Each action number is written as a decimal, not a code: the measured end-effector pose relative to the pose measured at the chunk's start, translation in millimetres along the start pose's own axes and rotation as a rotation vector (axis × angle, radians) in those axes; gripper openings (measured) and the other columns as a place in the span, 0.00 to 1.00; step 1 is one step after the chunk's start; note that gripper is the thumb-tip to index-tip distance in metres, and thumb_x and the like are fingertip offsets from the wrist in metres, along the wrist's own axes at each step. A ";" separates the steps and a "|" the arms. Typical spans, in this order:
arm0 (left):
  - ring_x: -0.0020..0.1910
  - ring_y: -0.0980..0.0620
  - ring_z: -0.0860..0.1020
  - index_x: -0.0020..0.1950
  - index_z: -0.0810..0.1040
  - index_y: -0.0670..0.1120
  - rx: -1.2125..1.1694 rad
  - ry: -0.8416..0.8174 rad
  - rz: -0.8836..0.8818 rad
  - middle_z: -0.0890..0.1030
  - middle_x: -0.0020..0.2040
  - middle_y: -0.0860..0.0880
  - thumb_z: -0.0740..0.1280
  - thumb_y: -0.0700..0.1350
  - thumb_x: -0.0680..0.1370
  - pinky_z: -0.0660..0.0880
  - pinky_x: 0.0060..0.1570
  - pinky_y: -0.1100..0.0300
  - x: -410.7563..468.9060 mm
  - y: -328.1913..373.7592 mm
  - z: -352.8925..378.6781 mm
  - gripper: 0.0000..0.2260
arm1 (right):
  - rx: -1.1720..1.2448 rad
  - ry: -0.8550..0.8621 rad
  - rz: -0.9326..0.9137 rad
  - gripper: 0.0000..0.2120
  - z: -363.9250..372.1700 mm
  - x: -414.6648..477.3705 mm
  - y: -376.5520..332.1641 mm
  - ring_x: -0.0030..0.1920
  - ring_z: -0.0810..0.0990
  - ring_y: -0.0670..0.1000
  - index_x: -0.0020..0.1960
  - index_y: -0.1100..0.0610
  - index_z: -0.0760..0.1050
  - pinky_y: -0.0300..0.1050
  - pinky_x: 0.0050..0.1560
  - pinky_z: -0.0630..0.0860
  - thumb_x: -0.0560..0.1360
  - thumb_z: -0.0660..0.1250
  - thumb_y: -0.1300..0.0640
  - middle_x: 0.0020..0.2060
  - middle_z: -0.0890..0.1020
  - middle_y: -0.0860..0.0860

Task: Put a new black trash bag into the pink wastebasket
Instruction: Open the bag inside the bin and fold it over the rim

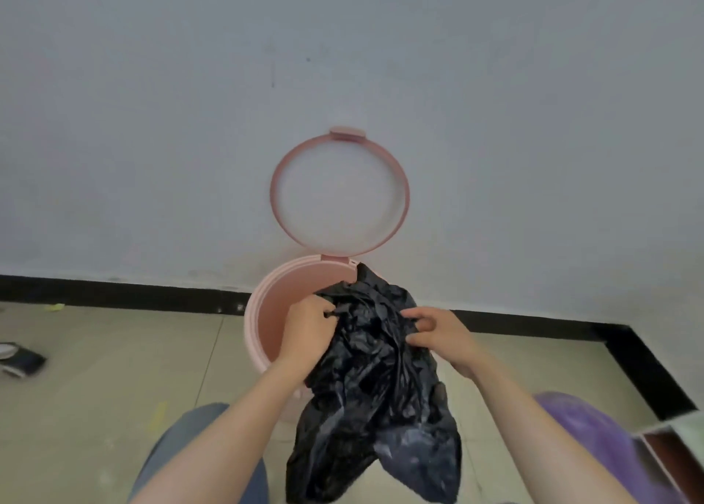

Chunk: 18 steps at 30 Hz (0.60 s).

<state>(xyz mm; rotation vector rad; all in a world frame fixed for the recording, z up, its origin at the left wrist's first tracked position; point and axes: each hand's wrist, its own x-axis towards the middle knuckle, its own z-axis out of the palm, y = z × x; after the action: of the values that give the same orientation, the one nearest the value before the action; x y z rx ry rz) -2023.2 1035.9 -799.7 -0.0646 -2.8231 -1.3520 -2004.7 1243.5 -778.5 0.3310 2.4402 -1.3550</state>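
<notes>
The pink wastebasket (266,313) stands on the floor against the wall, its ring-shaped lid (280,168) flipped up and leaning on the wall. A crumpled black trash bag (377,397) hangs over the basket's near right rim and down in front of it. My left hand (304,330) grips the bag's upper left edge above the basket's opening. My right hand (438,334) pinches the bag's upper right edge. The basket's pink inside shows at left; its right half is hidden by the bag.
A grey wall with a black baseboard (133,294) runs behind the basket. Beige tiled floor lies around it. A dark shoe-like object (19,359) lies far left. A purple round thing (594,439) and a box corner (674,442) sit at lower right. My knee (198,446) is below.
</notes>
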 end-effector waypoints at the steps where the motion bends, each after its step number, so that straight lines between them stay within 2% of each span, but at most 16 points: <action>1: 0.42 0.47 0.73 0.38 0.76 0.45 -0.045 0.065 -0.004 0.75 0.41 0.42 0.63 0.34 0.74 0.67 0.43 0.58 6.9 -1.9 -4.8 0.08 | -0.025 0.062 -0.052 0.17 5.2 3.2 -11.5 0.54 0.72 0.51 0.58 0.53 0.75 0.45 0.57 0.69 0.71 0.68 0.66 0.50 0.74 0.56; 2: 0.47 0.45 0.75 0.43 0.80 0.41 -0.070 0.098 -0.009 0.78 0.45 0.40 0.62 0.34 0.74 0.69 0.48 0.56 13.4 -5.3 -8.2 0.07 | -0.082 0.122 -0.097 0.17 11.2 7.4 -21.6 0.54 0.73 0.51 0.59 0.55 0.75 0.45 0.59 0.69 0.72 0.67 0.66 0.52 0.76 0.57; 4: 0.59 0.41 0.74 0.53 0.79 0.35 -0.038 0.022 -0.037 0.77 0.58 0.38 0.62 0.36 0.75 0.68 0.58 0.54 21.4 -17.1 -11.0 0.11 | -0.304 0.213 -0.172 0.16 26.9 19.0 -35.5 0.58 0.75 0.53 0.61 0.57 0.74 0.44 0.60 0.69 0.73 0.64 0.65 0.57 0.78 0.56; 5: 0.66 0.41 0.69 0.61 0.75 0.37 -0.023 -0.066 -0.062 0.73 0.65 0.38 0.62 0.40 0.76 0.65 0.63 0.54 21.2 -24.3 -11.4 0.15 | -0.454 0.214 -0.185 0.16 36.3 24.8 -38.0 0.61 0.74 0.54 0.62 0.55 0.74 0.45 0.61 0.69 0.74 0.63 0.63 0.60 0.78 0.55; 7: 0.74 0.42 0.55 0.73 0.58 0.43 -0.014 -0.227 -0.120 0.58 0.75 0.42 0.61 0.49 0.77 0.55 0.72 0.51 14.5 -39.0 -12.0 0.27 | -0.782 0.105 -0.179 0.17 57.1 36.9 -34.2 0.65 0.70 0.56 0.63 0.51 0.72 0.51 0.64 0.65 0.76 0.60 0.61 0.62 0.77 0.54; 9: 0.76 0.43 0.46 0.75 0.47 0.50 0.013 -0.292 -0.144 0.47 0.77 0.46 0.58 0.56 0.77 0.49 0.73 0.49 3.6 -51.5 -12.9 0.32 | -1.010 -0.104 -0.123 0.16 75.4 44.0 -25.6 0.64 0.69 0.58 0.61 0.51 0.72 0.56 0.66 0.61 0.76 0.57 0.62 0.61 0.77 0.56; 10: 0.76 0.44 0.45 0.75 0.46 0.51 0.037 -0.310 -0.135 0.46 0.78 0.47 0.57 0.59 0.77 0.49 0.73 0.49 -2.1 -55.9 -14.0 0.32 | -1.034 -0.215 -0.086 0.14 81.6 46.2 -22.1 0.61 0.71 0.59 0.56 0.52 0.74 0.56 0.63 0.62 0.76 0.56 0.63 0.57 0.78 0.57; 11: 0.76 0.45 0.44 0.75 0.46 0.52 0.057 -0.340 -0.113 0.46 0.78 0.49 0.56 0.60 0.77 0.49 0.73 0.50 -6.8 -59.2 -15.1 0.32 | -1.015 -0.314 -0.044 0.12 85.7 48.3 -19.9 0.54 0.73 0.57 0.47 0.51 0.74 0.54 0.57 0.65 0.76 0.55 0.64 0.49 0.79 0.54; 12: 0.76 0.47 0.45 0.75 0.48 0.53 0.064 -0.384 -0.081 0.48 0.78 0.50 0.56 0.61 0.76 0.49 0.73 0.51 -9.8 -61.2 -16.4 0.31 | -0.938 -0.372 0.006 0.16 86.4 50.5 -20.0 0.47 0.73 0.55 0.38 0.47 0.71 0.51 0.48 0.66 0.76 0.55 0.65 0.40 0.75 0.49; 13: 0.76 0.48 0.46 0.75 0.50 0.54 0.059 -0.438 -0.042 0.50 0.77 0.51 0.56 0.61 0.76 0.49 0.73 0.51 -11.2 -62.7 -16.8 0.30 | -0.857 -0.385 0.008 0.19 85.1 53.0 -19.8 0.44 0.72 0.53 0.35 0.44 0.68 0.49 0.44 0.66 0.77 0.55 0.65 0.37 0.73 0.46; 14: 0.76 0.49 0.48 0.74 0.53 0.55 0.056 -0.490 -0.003 0.52 0.77 0.52 0.56 0.60 0.76 0.50 0.73 0.52 -11.9 -63.4 -16.1 0.29 | -0.795 -0.359 -0.021 0.18 82.2 53.7 -21.8 0.47 0.75 0.53 0.39 0.44 0.73 0.48 0.46 0.68 0.77 0.55 0.64 0.41 0.77 0.45; 15: 0.76 0.50 0.49 0.74 0.54 0.55 0.063 -0.527 0.035 0.54 0.77 0.53 0.57 0.60 0.76 0.50 0.73 0.52 -11.8 -62.8 -15.5 0.28 | -0.729 -0.287 -0.075 0.15 78.0 55.3 -23.1 0.54 0.76 0.54 0.48 0.49 0.78 0.48 0.53 0.70 0.78 0.56 0.63 0.50 0.81 0.49; 16: 0.75 0.50 0.50 0.73 0.56 0.56 0.074 -0.553 0.061 0.54 0.77 0.54 0.58 0.60 0.76 0.51 0.73 0.51 -11.3 -62.2 -14.0 0.28 | -0.683 -0.162 -0.124 0.13 71.7 56.6 -22.1 0.60 0.74 0.54 0.55 0.54 0.78 0.47 0.60 0.69 0.78 0.56 0.62 0.58 0.80 0.52; 18: 0.75 0.49 0.52 0.73 0.57 0.58 0.081 -0.593 0.087 0.56 0.76 0.54 0.60 0.60 0.75 0.53 0.72 0.47 -10.1 -59.8 -9.2 0.28 | -0.573 0.142 -0.168 0.13 55.9 51.6 -12.2 0.64 0.72 0.56 0.60 0.56 0.76 0.48 0.64 0.68 0.78 0.59 0.58 0.61 0.78 0.56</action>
<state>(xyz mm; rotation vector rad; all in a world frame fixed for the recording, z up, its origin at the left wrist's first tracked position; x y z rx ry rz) -2015.7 990.9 -840.8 -0.6866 -3.2796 -1.3808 -2046.8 1191.6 -816.9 0.0794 2.8880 -0.6460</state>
